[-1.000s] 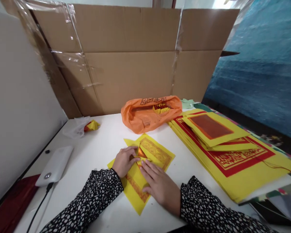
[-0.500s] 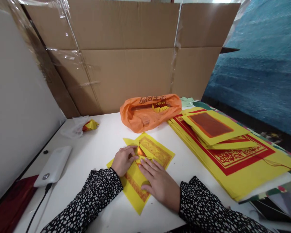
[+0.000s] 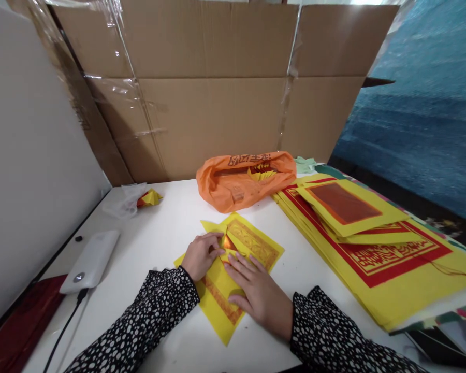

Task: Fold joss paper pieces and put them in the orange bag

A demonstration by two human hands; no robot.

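The yellow paper sheet (image 3: 217, 274) lay in front of me on the white table (image 3: 166, 342), turned cornerwise, with one corner directed toward me. Orange-brown printed bands crossed it, and folded yellow layers lay on its middle. A flap (image 3: 229, 242) with a shiny orange surface stood between my hands.

My left hand (image 3: 202, 257) was at the left edge of the folds: fingers curled, thumb and index tips a small gap apart beside the flap. I cannot tell whether paper was clamped between them. My right hand (image 3: 262, 295) lay palm down and unclenched, fingers extended over the folded layers, thumb spread toward the near band; it pinned the paper from above and gripped nothing. Both cuffs were black with white spots.

Beyond the sheet, near its far corner, was an orange bag (image 3: 236, 197), mouth gaping, containing yellow and red folded pieces (image 3: 262, 172). To the right was a stack of large yellow sheets (image 3: 334, 269) with red printing; smaller sheets (image 3: 344, 204) rested on it. At far left, a red-and-yellow folded piece (image 3: 152, 197) touched a clear plastic bag (image 3: 120, 202). Nearer me was a white device (image 3: 93, 261) with a black cable (image 3: 64, 326) connected. A cardboard panel (image 3: 217, 114) closed off the rear.
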